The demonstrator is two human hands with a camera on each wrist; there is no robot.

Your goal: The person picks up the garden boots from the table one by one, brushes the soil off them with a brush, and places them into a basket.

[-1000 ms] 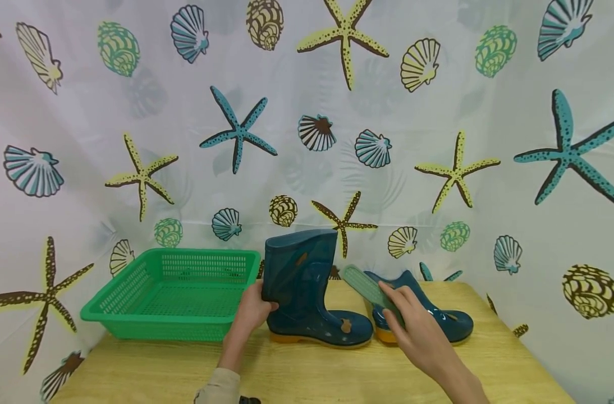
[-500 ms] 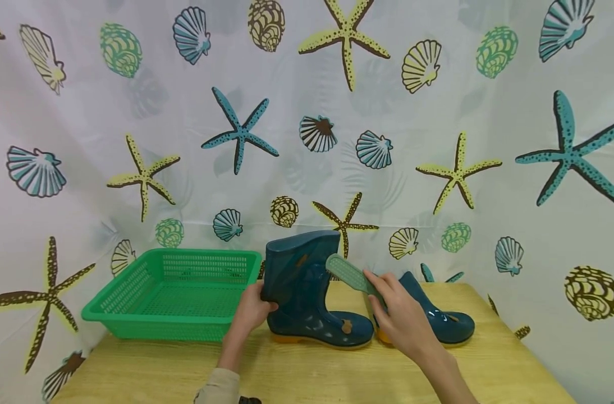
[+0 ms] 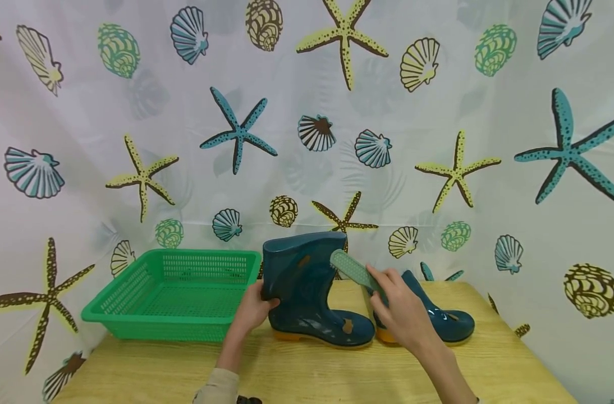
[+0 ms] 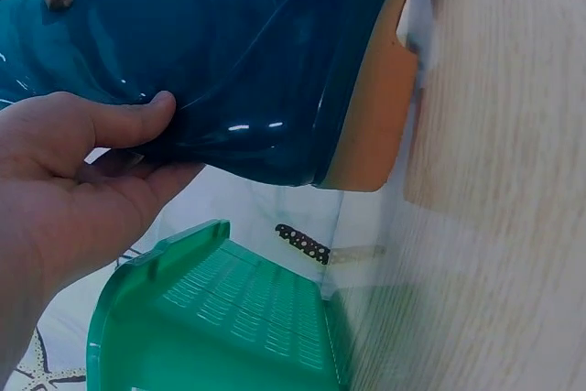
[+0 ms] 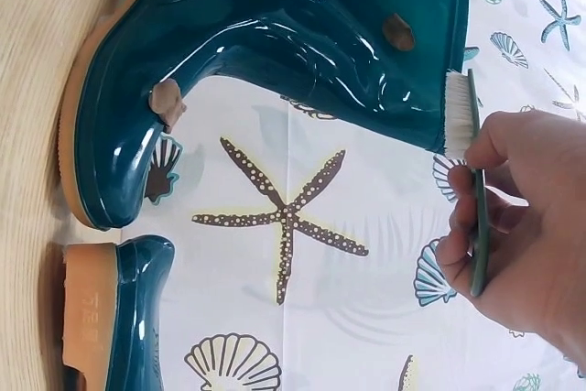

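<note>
A dark blue rubber boot with an orange sole stands toe to the right in the head view. Brown patches mark its shaft and toe. My left hand grips the back of the shaft above the heel, thumb on the near side in the left wrist view. In my right hand is a green scrub brush, pinched by its handle. Its white bristles meet the front of the shaft near the top rim in the right wrist view. Behind that hand stands a second blue boot, partly hidden.
To the left a green plastic basket with mesh walls sits on the wooden table, close to my left hand. A white curtain printed with shells and starfish hangs behind and at both sides.
My right hand has carried the brush left and up, from before the second boot to the gripped boot's shaft. That boot's top has leaned slightly right. My left hand keeps its grip.
</note>
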